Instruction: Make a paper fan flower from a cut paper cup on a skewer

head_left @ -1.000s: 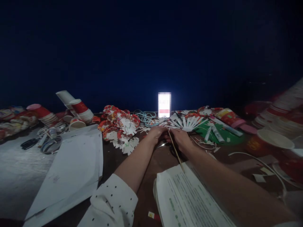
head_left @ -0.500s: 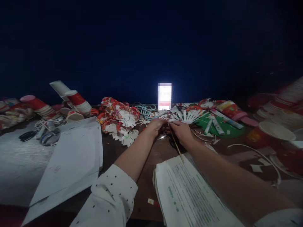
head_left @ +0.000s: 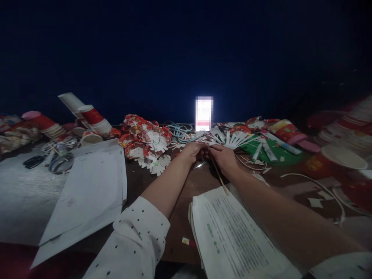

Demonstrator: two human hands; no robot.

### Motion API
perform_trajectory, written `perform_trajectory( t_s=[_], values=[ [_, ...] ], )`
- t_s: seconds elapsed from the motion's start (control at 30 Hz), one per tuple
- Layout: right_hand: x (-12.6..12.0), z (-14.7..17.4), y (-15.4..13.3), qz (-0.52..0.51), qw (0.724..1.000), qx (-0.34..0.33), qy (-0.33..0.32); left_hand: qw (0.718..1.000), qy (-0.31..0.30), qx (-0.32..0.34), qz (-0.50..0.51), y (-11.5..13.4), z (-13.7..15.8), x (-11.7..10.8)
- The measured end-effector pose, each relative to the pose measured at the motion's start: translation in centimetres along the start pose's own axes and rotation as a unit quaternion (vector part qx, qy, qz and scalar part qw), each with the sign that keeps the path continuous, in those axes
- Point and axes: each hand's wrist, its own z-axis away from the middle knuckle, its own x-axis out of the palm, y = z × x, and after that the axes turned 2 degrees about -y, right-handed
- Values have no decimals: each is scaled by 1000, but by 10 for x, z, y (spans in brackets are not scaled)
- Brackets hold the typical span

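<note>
My left hand (head_left: 194, 152) is closed, its fingertips meeting those of my right hand over the middle of the table. What lies inside the left fingers is hidden. My right hand (head_left: 225, 158) is closed around the upper end of a thin wooden stick (head_left: 220, 176), which slants down toward me. The stick's lower end reaches the top edge of a printed booklet (head_left: 229, 232). A shiny metallic edge (head_left: 200, 165) shows just under the left hand. Just beyond my fingers lies a paper cup cut into fanned white strips (head_left: 232, 141).
Red-and-white cut paper pieces (head_left: 142, 135) are heaped left of centre, beside white sheets (head_left: 90, 186). Stacked paper cups (head_left: 94, 120) lean at the left. Glue-like tubes (head_left: 269, 151) rest on a green sheet (head_left: 286, 159). A bright phone-like screen (head_left: 204, 113) stands behind.
The whole view has shifted slightly, with the objects at the back sitting a little higher. Both hands stay together, and the stick keeps nearly the same slant.
</note>
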Motion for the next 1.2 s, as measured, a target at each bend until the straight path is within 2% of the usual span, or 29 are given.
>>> perform_trajectory(
  t_s=[0.23,0.43,0.93,1.2],
  values=[
    [1,-3,0,-34,999,9,19,1000,4,0,13,-1,0,1],
    [0,-5,2,1,999,-17,36,1000,-15,-4,21,-1,1,2],
    [1,2,-2,-9,1000,-20,-4,998,-48,-5,38,1,3,0],
    [-1,3,-5,47,999,-26,10,998,-50,0,40,0,1,-2]
  ],
)
